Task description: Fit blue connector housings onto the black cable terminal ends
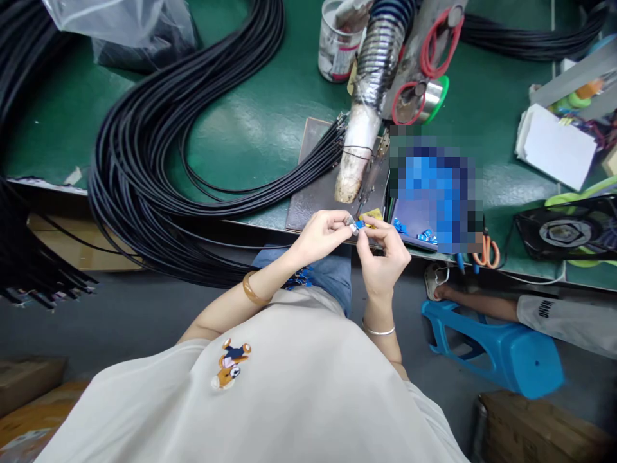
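At the table's front edge my left hand [322, 236] and my right hand [387, 258] meet fingertip to fingertip. Pinched between them is a small blue and silver connector [357, 226]; the left fingers are at its silver end, the right ones at its blue end. Whether it is one piece or two, I cannot tell. A yellow piece [373, 215] lies just behind my right fingers. More small blue pieces [427, 236] lie in a dark tray [409, 225] to the right, partly blurred out. Below my left wrist, cable ends with blue connectors [303, 276] rest on my lap.
A thick bundle of black cables [144, 141] curves over the green table [236, 128] onto a dark board [308, 209]. A wrapped duct nozzle [354, 154] hangs above the board. Orange-handled scissors [489, 251], a black fan [569, 231] and a blue stool [501, 347] stand right, near another person's leg [482, 305].
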`<state>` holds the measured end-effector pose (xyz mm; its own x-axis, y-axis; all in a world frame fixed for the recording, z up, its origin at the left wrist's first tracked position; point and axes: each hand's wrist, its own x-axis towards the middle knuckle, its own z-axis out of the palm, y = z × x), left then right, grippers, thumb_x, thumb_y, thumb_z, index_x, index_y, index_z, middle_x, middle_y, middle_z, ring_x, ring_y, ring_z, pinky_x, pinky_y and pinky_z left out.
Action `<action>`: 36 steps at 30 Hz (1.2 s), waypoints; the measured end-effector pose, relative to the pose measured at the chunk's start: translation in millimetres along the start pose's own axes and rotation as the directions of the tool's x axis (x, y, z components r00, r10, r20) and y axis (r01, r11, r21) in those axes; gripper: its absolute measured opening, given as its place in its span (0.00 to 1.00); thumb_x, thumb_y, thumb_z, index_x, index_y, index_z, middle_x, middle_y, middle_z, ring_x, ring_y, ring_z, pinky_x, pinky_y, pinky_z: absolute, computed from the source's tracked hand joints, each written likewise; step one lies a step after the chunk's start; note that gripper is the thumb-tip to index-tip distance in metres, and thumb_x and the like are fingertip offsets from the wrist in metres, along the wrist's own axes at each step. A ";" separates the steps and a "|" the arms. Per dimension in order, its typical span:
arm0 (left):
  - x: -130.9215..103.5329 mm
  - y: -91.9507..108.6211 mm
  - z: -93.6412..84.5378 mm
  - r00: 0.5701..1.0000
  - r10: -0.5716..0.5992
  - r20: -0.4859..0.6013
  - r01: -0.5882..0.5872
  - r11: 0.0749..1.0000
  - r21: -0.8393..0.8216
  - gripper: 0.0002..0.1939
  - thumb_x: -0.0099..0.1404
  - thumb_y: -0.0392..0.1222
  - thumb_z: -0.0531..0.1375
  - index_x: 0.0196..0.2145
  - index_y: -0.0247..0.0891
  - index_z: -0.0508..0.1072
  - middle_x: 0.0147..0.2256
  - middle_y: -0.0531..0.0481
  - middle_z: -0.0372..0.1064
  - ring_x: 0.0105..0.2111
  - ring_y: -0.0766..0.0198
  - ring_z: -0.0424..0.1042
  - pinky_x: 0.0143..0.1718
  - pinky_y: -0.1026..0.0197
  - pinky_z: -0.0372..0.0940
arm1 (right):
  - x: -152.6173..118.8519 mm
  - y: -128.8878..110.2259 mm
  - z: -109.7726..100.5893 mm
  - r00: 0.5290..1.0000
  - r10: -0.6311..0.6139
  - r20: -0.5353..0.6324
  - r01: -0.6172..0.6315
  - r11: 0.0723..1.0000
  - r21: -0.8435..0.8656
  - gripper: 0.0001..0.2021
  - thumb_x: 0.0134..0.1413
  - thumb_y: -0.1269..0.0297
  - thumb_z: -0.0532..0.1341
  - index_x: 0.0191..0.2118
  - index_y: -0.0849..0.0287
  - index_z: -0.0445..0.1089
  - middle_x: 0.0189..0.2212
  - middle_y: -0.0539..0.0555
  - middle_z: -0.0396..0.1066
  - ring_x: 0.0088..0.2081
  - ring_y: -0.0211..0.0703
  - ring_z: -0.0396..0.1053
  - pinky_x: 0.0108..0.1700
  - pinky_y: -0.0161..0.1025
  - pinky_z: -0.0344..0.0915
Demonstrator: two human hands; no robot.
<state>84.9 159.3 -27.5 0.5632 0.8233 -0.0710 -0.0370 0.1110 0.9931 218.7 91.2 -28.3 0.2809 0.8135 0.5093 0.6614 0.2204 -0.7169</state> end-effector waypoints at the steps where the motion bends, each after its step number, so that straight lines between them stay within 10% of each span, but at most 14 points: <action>1: -0.3 0.2 0.2 1.000 0.004 0.001 -0.004 1.000 0.007 0.11 0.62 0.42 0.58 0.24 0.35 0.64 0.21 0.59 0.52 0.21 0.74 0.49 0.23 0.66 0.45 | 0.3 -0.3 -0.3 1.000 0.000 0.003 0.000 1.000 -0.001 0.02 0.58 0.67 0.63 0.34 0.54 0.71 0.42 0.53 0.79 0.44 0.44 0.77 0.42 0.42 0.76; 36: 0.5 1.3 -0.9 0.994 0.043 -0.096 -0.040 0.999 0.024 0.12 0.62 0.42 0.59 0.23 0.33 0.70 0.23 0.54 0.63 0.25 0.70 0.61 0.29 0.66 0.57 | 7.1 -3.4 3.4 0.994 -0.107 -0.023 0.105 0.992 -0.066 0.05 0.56 0.73 0.63 0.33 0.56 0.70 0.40 0.53 0.79 0.43 0.42 0.78 0.44 0.40 0.75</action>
<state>84.4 160.4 -26.3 0.4795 0.8767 -0.0373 -0.0402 0.0644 0.9971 216.1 98.1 -23.9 0.2244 0.7725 0.5940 0.7320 0.2688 -0.6261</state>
